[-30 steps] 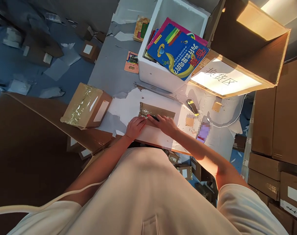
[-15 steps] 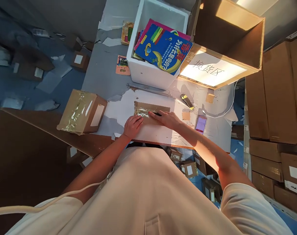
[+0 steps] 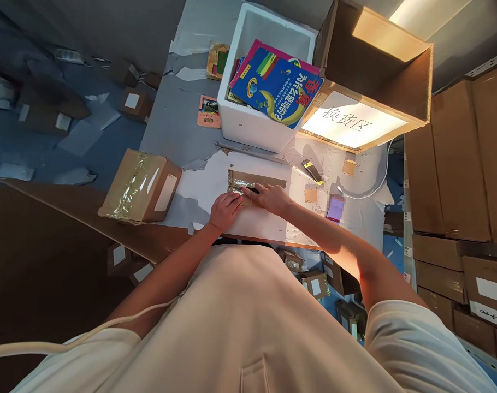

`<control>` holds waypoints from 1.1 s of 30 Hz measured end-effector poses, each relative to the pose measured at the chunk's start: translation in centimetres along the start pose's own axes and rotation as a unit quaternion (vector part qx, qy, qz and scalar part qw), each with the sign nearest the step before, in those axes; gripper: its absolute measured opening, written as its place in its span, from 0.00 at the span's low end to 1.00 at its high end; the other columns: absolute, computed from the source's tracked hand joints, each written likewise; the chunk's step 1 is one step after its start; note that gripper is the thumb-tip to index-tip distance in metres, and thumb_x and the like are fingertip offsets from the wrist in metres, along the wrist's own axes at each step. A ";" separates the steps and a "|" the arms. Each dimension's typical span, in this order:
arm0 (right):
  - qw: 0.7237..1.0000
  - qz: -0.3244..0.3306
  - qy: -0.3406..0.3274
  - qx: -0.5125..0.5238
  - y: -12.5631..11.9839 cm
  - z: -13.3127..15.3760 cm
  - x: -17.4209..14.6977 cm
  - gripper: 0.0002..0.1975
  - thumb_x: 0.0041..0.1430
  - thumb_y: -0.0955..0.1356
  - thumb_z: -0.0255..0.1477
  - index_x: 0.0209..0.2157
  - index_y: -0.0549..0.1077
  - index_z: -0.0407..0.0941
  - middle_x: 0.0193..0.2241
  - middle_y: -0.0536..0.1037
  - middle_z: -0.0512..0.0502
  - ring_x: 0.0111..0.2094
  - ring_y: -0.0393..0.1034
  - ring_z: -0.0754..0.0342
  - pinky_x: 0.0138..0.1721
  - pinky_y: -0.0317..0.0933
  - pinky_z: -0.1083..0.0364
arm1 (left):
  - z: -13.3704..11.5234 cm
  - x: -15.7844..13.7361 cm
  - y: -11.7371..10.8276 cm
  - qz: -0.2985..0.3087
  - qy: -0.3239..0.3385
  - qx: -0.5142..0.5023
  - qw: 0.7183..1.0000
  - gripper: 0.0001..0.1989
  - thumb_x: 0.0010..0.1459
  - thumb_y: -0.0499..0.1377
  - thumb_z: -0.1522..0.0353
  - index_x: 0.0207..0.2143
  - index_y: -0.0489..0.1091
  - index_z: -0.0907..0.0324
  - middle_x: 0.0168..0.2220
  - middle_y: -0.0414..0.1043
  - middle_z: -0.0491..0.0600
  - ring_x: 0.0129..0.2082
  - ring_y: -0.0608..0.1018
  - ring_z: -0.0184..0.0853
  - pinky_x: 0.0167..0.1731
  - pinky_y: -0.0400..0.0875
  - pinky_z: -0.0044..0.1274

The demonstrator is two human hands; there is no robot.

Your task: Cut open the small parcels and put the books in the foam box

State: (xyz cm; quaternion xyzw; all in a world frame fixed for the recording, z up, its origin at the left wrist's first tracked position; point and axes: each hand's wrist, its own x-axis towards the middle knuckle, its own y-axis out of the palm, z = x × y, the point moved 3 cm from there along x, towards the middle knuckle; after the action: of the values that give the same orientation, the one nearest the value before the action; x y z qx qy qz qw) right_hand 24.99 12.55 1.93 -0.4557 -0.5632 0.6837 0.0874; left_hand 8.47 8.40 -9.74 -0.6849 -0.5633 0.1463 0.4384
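A flat brown cardboard piece (image 3: 268,179), with shiny clear tape across its left part, lies on the white table top in front of me. My left hand (image 3: 225,212) rests on its near left corner, the fingers close together and laid flat. From the right, my right hand (image 3: 276,200) reaches over the cardboard, closed around a slim dark tool (image 3: 253,190). The tool's tip is over the taped part; its exact kind is too small to tell. Right of the cardboard lies a black and yellow box cutter (image 3: 313,172).
A white foam box (image 3: 248,128) with children's books (image 3: 279,90) stands behind, beside an open carton (image 3: 396,124) bearing a handwritten sign. A taped box (image 3: 140,185) sits at left. A phone (image 3: 335,208) and white cable (image 3: 367,195) lie right. Stacked cartons (image 3: 461,164) line the right side.
My right hand and its dark tool have moved slightly left along the tape, closer to my left hand. The left hand stays on the cardboard. The view has shifted a little.
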 end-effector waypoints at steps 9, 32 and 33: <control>1.000 0.011 0.028 -0.001 1.4 0.3 -0.2 0.30 0.66 0.54 0.24 0.67 0.47 0.55 0.52 0.69 0.34 0.42 0.73 0.45 0.35 0.66 0.50 | -0.5 0.4 -0.6 0.021 0.006 0.021 1.000 0.16 0.64 0.50 0.60 0.45 0.74 0.54 0.45 0.76 0.54 0.48 0.74 0.41 0.49 0.69 0.36; 0.787 -0.236 0.203 0.533 12.7 -7.9 -14.8 0.26 0.63 0.60 0.33 0.62 0.62 0.49 0.37 0.76 0.45 0.22 0.64 0.60 0.24 0.63 0.57 | -2.6 3.1 -2.7 0.102 -0.022 0.091 0.990 0.22 0.52 0.60 0.54 0.46 0.72 0.56 0.49 0.72 0.57 0.53 0.70 0.52 0.56 0.47 0.46; 0.733 -0.234 0.210 0.603 13.6 -7.4 -14.2 0.27 0.62 0.61 0.36 0.63 0.61 0.48 0.34 0.76 0.46 0.20 0.62 0.61 0.22 0.63 0.58 | -2.7 3.7 -2.8 0.110 -0.014 0.090 0.990 0.27 0.50 0.61 0.52 0.49 0.70 0.56 0.52 0.70 0.59 0.55 0.68 0.53 0.57 0.47 0.46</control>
State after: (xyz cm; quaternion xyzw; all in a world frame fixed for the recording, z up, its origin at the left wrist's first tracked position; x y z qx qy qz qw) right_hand 43.72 3.90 -1.81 -0.2926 -0.0890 0.7248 0.6173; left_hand 9.79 10.49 -4.96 -0.6982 -0.4753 0.2533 0.4717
